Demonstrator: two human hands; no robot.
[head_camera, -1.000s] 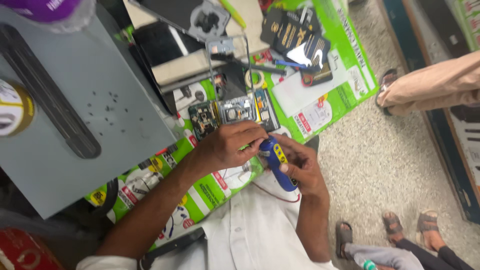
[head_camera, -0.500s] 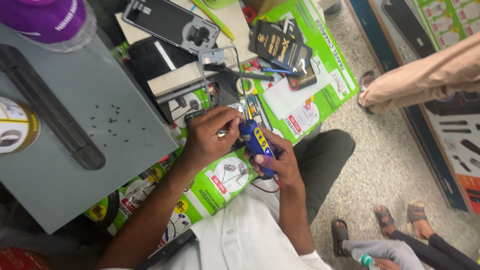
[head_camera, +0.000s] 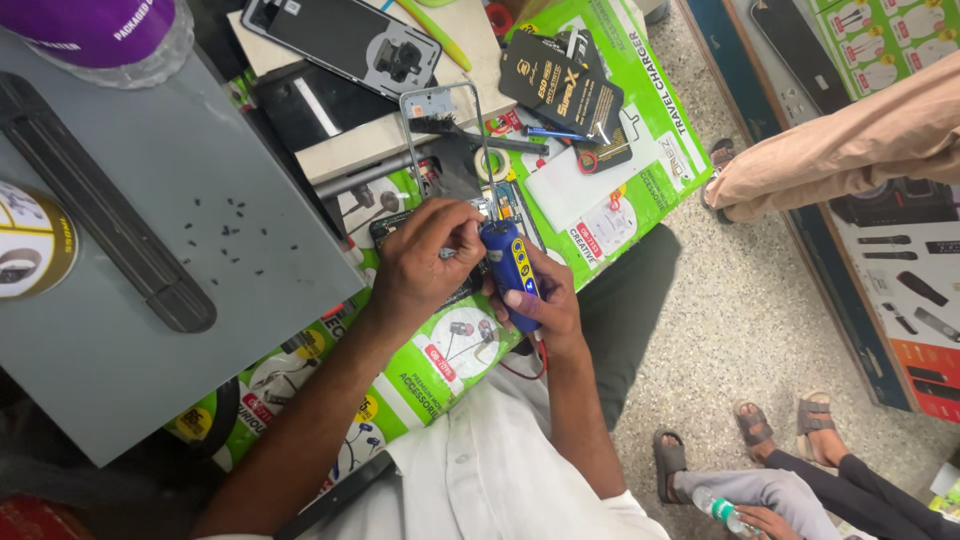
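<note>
Evidently for steadiness, the left hand pinches down on the opened dark phone, while the right hand grips a blue-and-yellow electric screwdriver upright over it.

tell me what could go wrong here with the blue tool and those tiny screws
The loose black screws lie scattered on a bare grey tray with no rim around them; a bump might roll them off. The left hand covers much of the opened phone, so the blue tool gripped by the right hand could slip onto parts nearby.
</note>
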